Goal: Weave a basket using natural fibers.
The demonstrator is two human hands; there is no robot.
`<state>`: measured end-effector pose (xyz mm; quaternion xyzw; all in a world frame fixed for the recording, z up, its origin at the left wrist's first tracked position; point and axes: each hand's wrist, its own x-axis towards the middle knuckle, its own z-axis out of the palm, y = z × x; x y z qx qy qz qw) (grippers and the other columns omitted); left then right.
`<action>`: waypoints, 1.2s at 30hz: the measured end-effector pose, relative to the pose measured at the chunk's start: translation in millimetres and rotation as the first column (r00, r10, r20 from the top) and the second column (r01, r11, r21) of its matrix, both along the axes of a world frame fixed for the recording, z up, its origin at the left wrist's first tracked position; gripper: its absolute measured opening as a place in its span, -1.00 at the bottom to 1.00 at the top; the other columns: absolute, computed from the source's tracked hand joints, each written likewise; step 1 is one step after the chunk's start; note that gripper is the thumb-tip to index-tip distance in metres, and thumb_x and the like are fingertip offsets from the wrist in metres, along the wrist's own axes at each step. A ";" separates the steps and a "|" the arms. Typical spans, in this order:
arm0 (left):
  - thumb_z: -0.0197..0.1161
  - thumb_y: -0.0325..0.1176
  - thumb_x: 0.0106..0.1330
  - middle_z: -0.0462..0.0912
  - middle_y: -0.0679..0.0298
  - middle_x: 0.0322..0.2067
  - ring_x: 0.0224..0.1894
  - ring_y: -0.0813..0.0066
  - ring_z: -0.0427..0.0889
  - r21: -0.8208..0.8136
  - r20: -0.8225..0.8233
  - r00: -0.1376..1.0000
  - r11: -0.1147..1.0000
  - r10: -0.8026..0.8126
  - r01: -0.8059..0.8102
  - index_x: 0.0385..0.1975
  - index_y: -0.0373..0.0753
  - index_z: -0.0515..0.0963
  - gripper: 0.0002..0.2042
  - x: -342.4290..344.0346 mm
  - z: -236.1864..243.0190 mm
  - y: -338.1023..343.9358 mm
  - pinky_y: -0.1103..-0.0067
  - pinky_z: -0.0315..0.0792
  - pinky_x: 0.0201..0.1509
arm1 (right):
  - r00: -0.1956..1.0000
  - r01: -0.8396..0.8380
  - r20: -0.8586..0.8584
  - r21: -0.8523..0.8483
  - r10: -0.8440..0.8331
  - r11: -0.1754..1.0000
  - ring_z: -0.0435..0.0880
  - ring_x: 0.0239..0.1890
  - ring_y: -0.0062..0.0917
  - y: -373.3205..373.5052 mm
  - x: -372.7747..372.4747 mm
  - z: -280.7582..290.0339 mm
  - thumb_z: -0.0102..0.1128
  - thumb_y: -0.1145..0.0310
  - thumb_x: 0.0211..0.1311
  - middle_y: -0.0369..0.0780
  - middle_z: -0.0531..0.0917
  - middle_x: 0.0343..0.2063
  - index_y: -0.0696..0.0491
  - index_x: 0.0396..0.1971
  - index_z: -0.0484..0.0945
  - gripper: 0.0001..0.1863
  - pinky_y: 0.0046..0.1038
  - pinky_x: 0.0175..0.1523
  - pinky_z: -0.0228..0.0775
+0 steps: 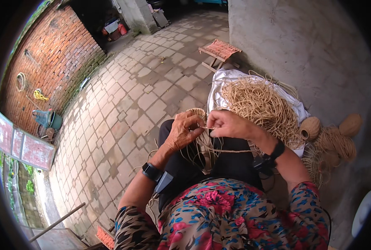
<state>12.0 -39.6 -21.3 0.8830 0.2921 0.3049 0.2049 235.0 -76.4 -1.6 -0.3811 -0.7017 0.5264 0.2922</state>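
Note:
Above my lap, my left hand (183, 130) and my right hand (230, 124) meet with their fingertips nearly touching. Each hand pinches a tan cord (206, 128), a short length of which runs between the fingers. Just beyond my left hand shows the ribbed, curved edge of a woven cord piece (197, 111); most of it is hidden behind the hands. Loose thin strands (187, 155) hang between my knees. Another stretch of tan cord (231, 151) trails off to the right, under my right wrist.
To the right, a large heap of tan cord (260, 102) lies on a white sack (215, 88). Twine balls (310, 128) sit beside it, near the grey wall (302, 54). A low folding stool (219, 50) stands beyond the sack. Paving covers the floor (127, 108).

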 end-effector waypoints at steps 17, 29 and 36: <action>0.34 -0.41 0.10 0.56 0.29 -0.51 -0.36 0.47 0.54 -0.315 0.066 0.998 0.949 0.020 0.002 -0.46 -0.26 0.51 -0.86 -4.1 -5.2 4.7 0.52 0.42 -0.27 | 0.550 0.437 0.664 0.289 -0.507 0.852 0.62 -0.26 -0.38 -25.0 231.1 -13.5 0.44 0.21 -0.23 -0.10 0.64 -0.31 0.14 -0.05 0.54 -0.37 -0.42 -0.09 0.46; 0.32 -0.39 0.16 0.59 0.32 -0.43 -0.30 0.51 0.55 -0.310 0.177 0.982 0.951 0.062 -0.004 -0.42 -0.28 0.54 -0.87 1.6 -8.1 4.6 0.57 0.44 -0.19 | 0.926 0.134 0.182 0.661 -0.330 0.738 0.47 -0.41 -0.35 2.1 27.5 -44.4 0.20 0.21 0.20 -0.22 0.42 -0.57 0.06 -0.56 0.48 -0.74 -0.28 -0.24 0.32; 0.26 -0.36 0.28 0.60 0.33 -0.52 -0.46 0.65 0.54 -0.679 0.299 0.941 0.729 0.161 0.091 -0.37 -0.35 0.51 -0.84 -3.8 0.3 15.1 0.66 0.45 -0.33 | -0.090 0.503 0.437 0.795 -0.895 0.338 0.53 -0.27 0.04 -52.6 351.8 -122.4 0.05 0.16 0.21 0.03 0.57 -0.38 0.14 -0.45 0.49 -0.69 -0.02 -0.21 0.32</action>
